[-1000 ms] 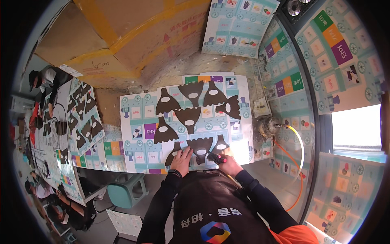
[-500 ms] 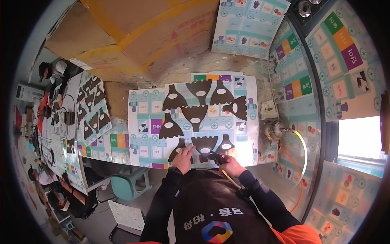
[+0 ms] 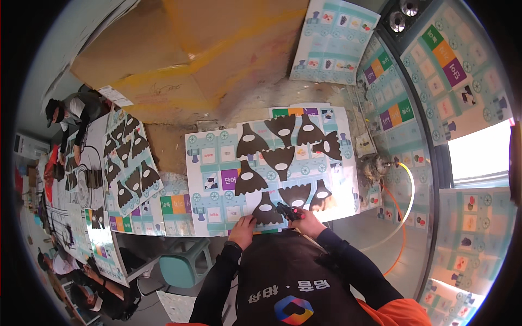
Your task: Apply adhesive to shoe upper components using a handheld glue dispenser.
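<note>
- In the head view, the right hand [image 3: 311,224] was wrapped around a black tool with red parts [image 3: 292,212].
- The left hand [image 3: 242,231] lay at the near edge of the printed sheets [image 3: 217,190]; whether its fingertips pinched anything could not be told.
- One dark fan-shaped piece [image 3: 266,215] lay between the hands, slightly ahead; other dark pieces [image 3: 274,156] lay beyond.

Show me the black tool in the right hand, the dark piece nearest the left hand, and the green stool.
Black tool [image 3: 289,211]: head view, on its body.
Dark piece [image 3: 266,207]: head view, on its white oval.
Green stool [image 3: 177,270]: head view, on its seat.
</note>
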A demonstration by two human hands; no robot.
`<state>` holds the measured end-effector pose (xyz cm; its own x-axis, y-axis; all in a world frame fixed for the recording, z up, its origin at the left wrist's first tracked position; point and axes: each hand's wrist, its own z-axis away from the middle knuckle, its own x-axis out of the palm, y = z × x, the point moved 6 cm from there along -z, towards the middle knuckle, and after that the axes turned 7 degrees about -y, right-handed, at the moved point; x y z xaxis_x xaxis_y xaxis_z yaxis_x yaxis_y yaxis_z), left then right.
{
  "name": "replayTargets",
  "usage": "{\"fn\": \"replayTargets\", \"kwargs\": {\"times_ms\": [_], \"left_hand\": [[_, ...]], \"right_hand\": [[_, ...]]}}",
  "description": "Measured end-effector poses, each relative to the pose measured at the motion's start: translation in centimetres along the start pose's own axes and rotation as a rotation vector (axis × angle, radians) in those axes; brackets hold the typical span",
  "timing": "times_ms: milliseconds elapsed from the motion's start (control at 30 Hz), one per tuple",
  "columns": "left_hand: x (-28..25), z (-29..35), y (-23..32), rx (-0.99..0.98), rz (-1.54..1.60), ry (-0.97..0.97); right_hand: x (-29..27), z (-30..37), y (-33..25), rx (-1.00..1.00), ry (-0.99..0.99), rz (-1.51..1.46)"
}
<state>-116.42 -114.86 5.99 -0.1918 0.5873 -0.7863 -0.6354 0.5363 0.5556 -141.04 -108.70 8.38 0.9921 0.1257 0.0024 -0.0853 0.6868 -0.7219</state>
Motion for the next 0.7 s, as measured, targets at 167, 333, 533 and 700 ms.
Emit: {"fn": "replayTargets", "kwargs": {"times_ms": [167, 333, 533, 700], "left_hand": [[-0.3, 1.4, -0.7, 0.134, -0.123, -0.075], [-0.7, 1.3, -1.6, 0.178, -0.089, -0.101], [0.0, 1.0, -2.5, 0.184, -0.072, -0.141], [-0.5, 1.3, -2.5, 0.190, -0.079, -0.129]], "right_hand": [[3.0, 0.2, -4.7, 0.056, 0.204, 0.229], [3.7, -0.9, -3.3, 0.046, 0.288, 0.300], [5.1, -1.5, -2.6, 0.145, 0.099, 0.138], [4.4, -0.4, -2.8, 0.130, 0.167, 0.310]]}}
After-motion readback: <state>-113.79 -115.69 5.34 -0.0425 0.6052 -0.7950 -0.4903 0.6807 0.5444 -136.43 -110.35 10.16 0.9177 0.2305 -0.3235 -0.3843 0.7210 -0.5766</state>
